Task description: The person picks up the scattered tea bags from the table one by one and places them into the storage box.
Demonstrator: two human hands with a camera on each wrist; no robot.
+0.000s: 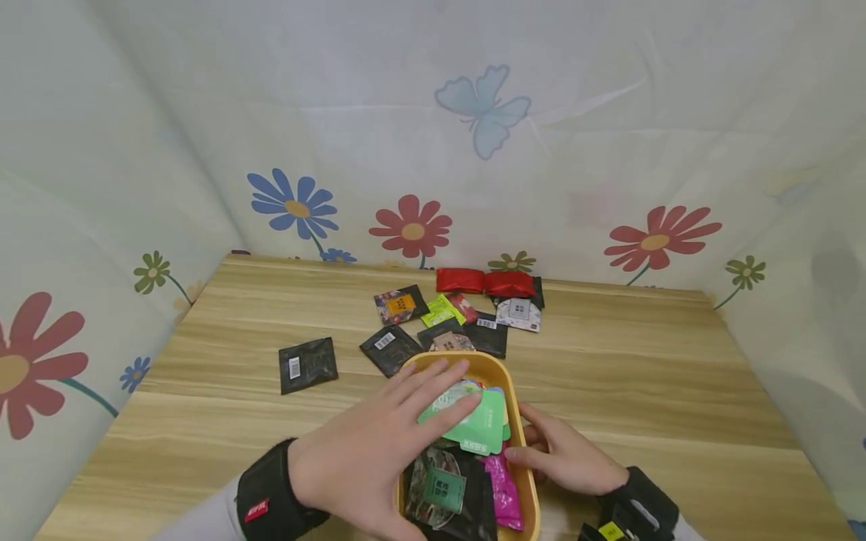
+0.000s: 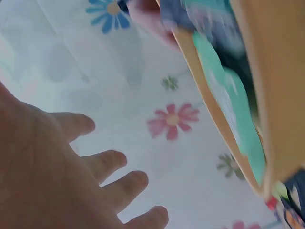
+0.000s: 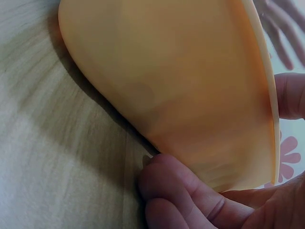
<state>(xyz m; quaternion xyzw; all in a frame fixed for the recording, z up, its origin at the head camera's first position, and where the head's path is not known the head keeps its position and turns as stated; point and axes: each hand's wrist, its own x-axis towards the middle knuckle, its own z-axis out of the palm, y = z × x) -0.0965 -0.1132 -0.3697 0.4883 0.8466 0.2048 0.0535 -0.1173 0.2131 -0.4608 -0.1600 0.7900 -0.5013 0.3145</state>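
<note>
- The right hand (image 1: 568, 454) holds the far-right side of a yellow, round-cornered, deep-walled bin, apparently plastic (image 3: 167, 86): the thumb sits at the rim, the other fingers curl against the outer wall down by the base.
- The left hand (image 1: 386, 443) is spread, palm down, over the bin's left side; the left wrist view shows its fingers apart and gripping nothing.
- The bin stands at the near middle of the pale wood-grain table (image 1: 676, 361). Its walls look thin, smooth and fairly stiff, perhaps giving slightly under a squeeze, and probably a little slippery.
- With only small packs showing inside, it should be light; the rim with the wall below gives the best hold, and a hand on each side would keep it level.
- Inside at the far end lies a mint-green flat card-like pack (image 1: 483, 428); it looks light and bendable, best pinched by an edge.
- Nearer, a black glossy sachet with a green label (image 1: 443, 492) and, to its right, a magenta crinkled foil packet (image 1: 504, 496) look soft and slick; a corner or seam suits the fingertips.
- Beyond the far rim lie two shiny red foil packets (image 1: 460, 280) and a lime-green sachet (image 1: 443, 309); a flat black sachet (image 1: 307, 366) lies apart to the left.
</note>
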